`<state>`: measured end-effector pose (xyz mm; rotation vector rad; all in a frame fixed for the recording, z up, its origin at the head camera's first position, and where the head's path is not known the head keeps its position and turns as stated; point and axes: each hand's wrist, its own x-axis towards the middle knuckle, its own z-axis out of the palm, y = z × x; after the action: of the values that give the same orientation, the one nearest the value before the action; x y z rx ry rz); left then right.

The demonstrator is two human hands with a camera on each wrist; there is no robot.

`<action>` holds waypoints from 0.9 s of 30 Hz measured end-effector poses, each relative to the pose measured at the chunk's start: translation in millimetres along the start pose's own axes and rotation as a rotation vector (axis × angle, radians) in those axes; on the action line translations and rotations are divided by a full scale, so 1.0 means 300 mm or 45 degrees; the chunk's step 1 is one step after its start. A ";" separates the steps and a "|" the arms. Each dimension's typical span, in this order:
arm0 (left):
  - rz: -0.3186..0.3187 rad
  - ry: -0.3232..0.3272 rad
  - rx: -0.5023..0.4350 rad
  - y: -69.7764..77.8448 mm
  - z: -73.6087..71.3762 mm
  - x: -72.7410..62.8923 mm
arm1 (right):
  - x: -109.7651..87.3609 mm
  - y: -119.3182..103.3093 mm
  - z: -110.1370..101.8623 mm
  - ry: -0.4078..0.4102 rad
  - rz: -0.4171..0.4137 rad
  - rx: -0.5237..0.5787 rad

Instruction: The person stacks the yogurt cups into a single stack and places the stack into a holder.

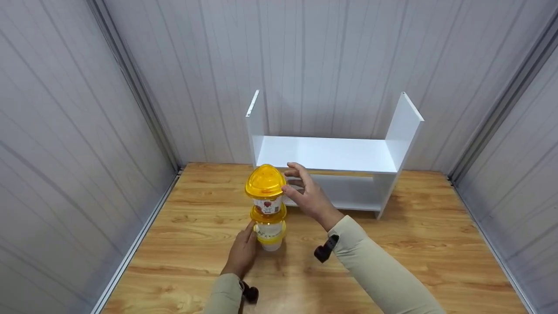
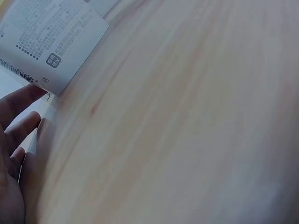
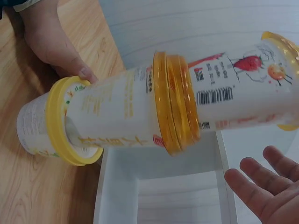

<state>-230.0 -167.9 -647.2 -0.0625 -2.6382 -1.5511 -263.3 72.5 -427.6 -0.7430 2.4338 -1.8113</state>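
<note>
Pale panelled walls enclose a wood-grain worktop in the head view, with a white two-tier open shelf unit at the back. Before the shelf unit's left end stands a stack of three white printed cups with yellow lids, long axis upright, between the hands. The right hand is beside the top cup, nearer the shelf unit, fingers spread, gripping nothing; the left hand is lower, farther from the shelf unit, its extended fingers at the stack's other side.

From the left wrist, loosely straight fingers reach one cup's printed side.

From the right wrist, three fingers show apart from the stack; thumb contact is unclear.
</note>
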 end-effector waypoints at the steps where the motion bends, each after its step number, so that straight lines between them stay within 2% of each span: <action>1: 0.001 0.000 -0.004 -0.002 -0.002 0.001 | 0.000 0.003 -0.009 0.009 -0.003 -0.010; 5: 0.054 0.006 -0.008 -0.012 -0.007 0.017 | 0.002 0.010 -0.049 0.039 -0.001 -0.057; 10: 0.036 0.020 0.019 -0.021 -0.010 0.015 | 0.002 0.021 -0.107 0.061 -0.023 -0.080; 18: 0.008 -0.005 -0.011 -0.020 -0.002 0.022 | 0.006 0.026 -0.211 0.122 -0.053 -0.109; 27: 0.044 0.000 -0.042 -0.014 -0.004 0.036 | 0.002 0.040 -0.293 0.164 -0.052 -0.145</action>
<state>-241.0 -171.1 -649.2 -0.1093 -2.5975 -1.5845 -293.7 153.7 -409.6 -0.7093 2.6410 -1.8008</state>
